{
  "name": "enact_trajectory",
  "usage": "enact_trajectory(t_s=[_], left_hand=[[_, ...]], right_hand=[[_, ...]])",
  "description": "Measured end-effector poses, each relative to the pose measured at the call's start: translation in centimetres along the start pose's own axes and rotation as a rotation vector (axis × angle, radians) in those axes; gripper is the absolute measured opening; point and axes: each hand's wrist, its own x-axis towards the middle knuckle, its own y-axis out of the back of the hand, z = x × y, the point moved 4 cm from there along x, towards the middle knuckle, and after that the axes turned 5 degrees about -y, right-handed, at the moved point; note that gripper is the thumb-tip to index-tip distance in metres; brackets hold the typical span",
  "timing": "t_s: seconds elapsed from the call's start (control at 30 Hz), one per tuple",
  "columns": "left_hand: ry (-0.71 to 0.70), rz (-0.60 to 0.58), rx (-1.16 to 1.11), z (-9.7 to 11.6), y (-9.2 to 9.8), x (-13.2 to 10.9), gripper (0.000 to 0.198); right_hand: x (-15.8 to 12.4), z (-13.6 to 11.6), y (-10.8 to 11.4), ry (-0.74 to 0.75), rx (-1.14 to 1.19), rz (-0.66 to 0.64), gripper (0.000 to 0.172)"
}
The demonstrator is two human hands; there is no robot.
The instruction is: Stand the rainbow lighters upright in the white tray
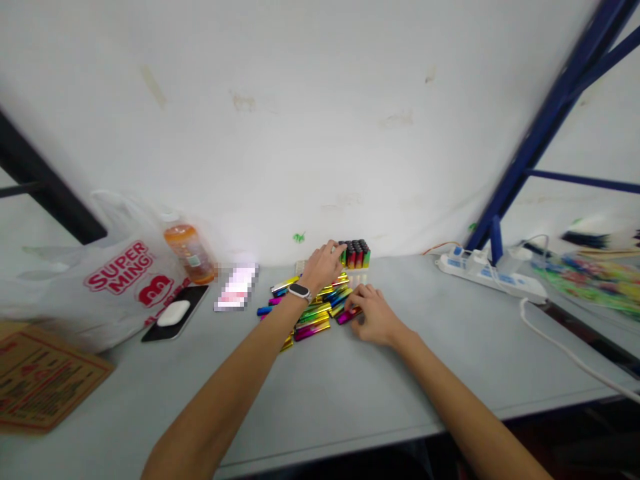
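Observation:
Shiny, multicoloured lighters (313, 320) lie in a loose pile on the grey table, partly under my left forearm. Behind the pile, several lighters with black tops (359, 253) stand upright in rows in a pale tray (358, 277). My left hand (324, 265), with a watch on the wrist, reaches over the pile to the left end of these rows. Its fingers are closed around a green lighter (343, 256) there, mostly hidden by them. My right hand (373, 315) is at the pile's right edge, fingers pinched on a purple lighter (349, 317).
To the left are a phone with a lit screen (237, 287), a dark phone (193, 301) under a white earbud case (173, 313), an orange bottle (190, 250), a plastic bag (125, 287) and a cardboard box (50, 373). A power strip (493, 277) lies right, near a blue post (530, 143).

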Motion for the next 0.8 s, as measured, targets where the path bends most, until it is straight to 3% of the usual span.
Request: enact_trajectory(t_s=[0.17,0.3,0.47,0.6,0.8], left_hand=[[0.073,0.179,-0.163,1.6,1.8,-4.1,0.029],[0.066,0.156,-0.232,1.8,2.2,-7.1,0.021],[0.074,0.154,-0.277,1.0,2.8,-7.9,0.018],[0.094,0.149,-0.318,1.4,2.9,-7.7,0.017],[0.014,0.09,-0.335,2.5,2.8,-7.9,0.018]], right_hand=[[0.4,-0.2,-0.2,-0.022,-0.161,-0.052,0.022],[0.9,-0.1,-0.6,-0.007,-0.199,-0.076,0.017],[0.9,-0.2,-0.5,-0.014,-0.155,-0.057,0.011],[1.2,-0.1,-0.3,-0.097,0.206,0.016,0.007],[4.0,-1.3,0.2,-0.207,0.875,0.206,0.025]])
